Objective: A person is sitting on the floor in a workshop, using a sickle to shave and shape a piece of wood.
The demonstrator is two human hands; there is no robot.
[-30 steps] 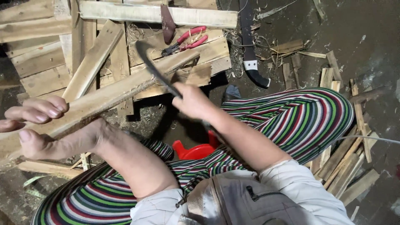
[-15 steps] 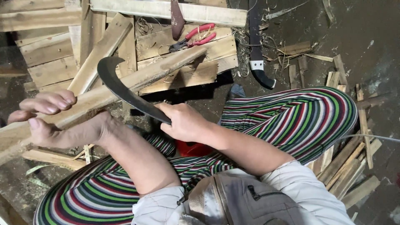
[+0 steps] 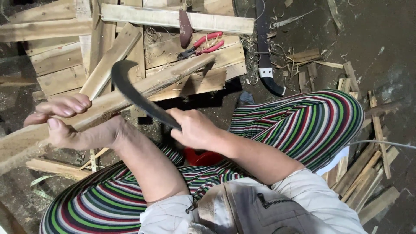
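Wooden stick [image 3: 130,97], slanting across the planks [image 3: 56,65], is clamped in the left hand [image 3: 65,125]'s closed grip while the right hand [image 3: 195,130] grips a curved dark blade [image 3: 136,95] laid across it, apparently mid-shaving, which calls for a controlled stroke clear of the fingers.

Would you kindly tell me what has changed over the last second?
The right hand drew the curved blade back along the long stick, toward the body. The left hand kept gripping the stick; the red pliers stayed on the planks.
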